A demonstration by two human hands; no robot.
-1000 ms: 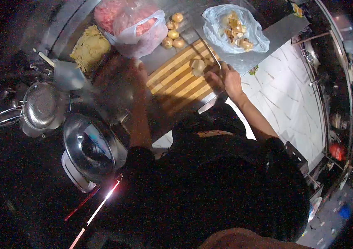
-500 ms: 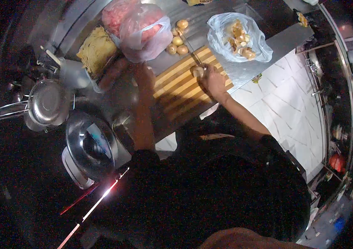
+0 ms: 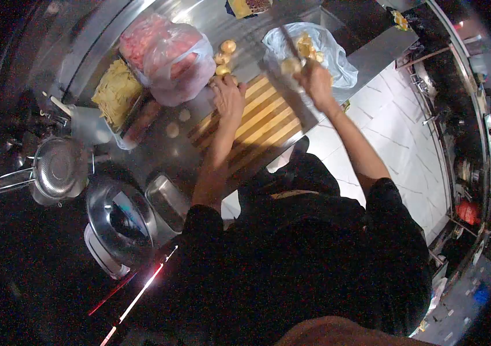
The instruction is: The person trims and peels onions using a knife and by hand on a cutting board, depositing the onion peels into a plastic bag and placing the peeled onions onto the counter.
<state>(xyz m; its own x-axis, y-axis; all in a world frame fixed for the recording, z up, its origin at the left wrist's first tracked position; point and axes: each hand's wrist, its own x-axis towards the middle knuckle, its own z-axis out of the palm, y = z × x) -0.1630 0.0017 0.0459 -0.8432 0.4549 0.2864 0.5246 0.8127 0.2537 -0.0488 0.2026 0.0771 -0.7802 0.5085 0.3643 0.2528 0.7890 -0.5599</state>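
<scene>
Near the bench [image 3: 372, 53]'s right edge, our right hand [image 3: 317, 84] gripped a likely knife [image 3: 290, 41]; whether our left hand [image 3: 230, 101] held onions [image 3: 228, 46] we couldn't tell.

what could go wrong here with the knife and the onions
The knife in the right hand is over the open plastic bag of peelings, so its blade might snag or nick the plastic.

The onions are round and loose on the metal counter; one could roll as the left hand reaches among them.

The striped board lies close to the counter's edge and might slip if bumped.
</scene>
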